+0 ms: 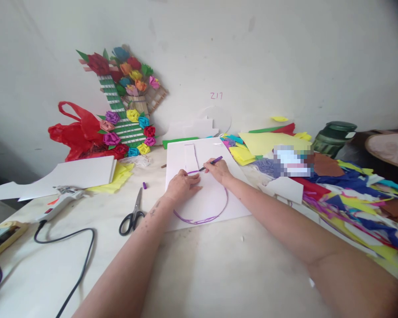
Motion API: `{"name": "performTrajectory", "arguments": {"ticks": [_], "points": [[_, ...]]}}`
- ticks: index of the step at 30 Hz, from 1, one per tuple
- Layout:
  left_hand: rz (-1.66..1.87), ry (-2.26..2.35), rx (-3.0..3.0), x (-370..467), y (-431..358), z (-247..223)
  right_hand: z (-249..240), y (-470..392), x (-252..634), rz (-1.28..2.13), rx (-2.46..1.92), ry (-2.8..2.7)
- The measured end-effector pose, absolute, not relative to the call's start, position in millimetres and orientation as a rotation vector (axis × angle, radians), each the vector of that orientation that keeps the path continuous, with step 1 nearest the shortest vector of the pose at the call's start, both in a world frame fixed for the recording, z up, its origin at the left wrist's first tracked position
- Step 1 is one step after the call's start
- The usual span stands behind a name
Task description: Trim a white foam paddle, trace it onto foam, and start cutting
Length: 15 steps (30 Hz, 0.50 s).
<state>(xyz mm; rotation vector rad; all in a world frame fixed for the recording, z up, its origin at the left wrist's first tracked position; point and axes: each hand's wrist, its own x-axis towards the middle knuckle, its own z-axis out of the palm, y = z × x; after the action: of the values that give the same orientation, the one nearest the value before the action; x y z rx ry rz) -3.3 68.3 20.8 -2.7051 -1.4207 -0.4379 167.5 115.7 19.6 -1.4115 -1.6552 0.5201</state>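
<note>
A large white sheet lies on the table in front of me. On it are a purple circle outline and, above that, a tall narrow rectangle. My right hand grips a purple marker, its tip touching the sheet where the rectangle meets the circle. Flat on the paper inside the circle rests my left hand, fingers stretched toward the marker tip. The marker's purple cap sits on the table to the left. Black-handled scissors lie beside my left forearm.
A glue gun with a black cord and a power strip are at left, near stacked white boards. Paper-flower decorations lean on the wall beside a red bag. Coloured paper scraps and a green jar occupy the right.
</note>
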Motion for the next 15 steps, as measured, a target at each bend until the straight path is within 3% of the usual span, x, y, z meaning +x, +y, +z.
{"name": "performTrajectory", "arguments": {"ticks": [8, 15], "points": [[-0.447, -1.391, -2.721, -3.8, 66.5, 22.5, 28.7, 126.9, 161.4, 0.37, -1.354, -1.525], [-0.487, -1.354, -2.709, -4.9, 66.3, 18.2, 50.2, 174.6, 125.1, 0.167, -1.313, -1.737]]}}
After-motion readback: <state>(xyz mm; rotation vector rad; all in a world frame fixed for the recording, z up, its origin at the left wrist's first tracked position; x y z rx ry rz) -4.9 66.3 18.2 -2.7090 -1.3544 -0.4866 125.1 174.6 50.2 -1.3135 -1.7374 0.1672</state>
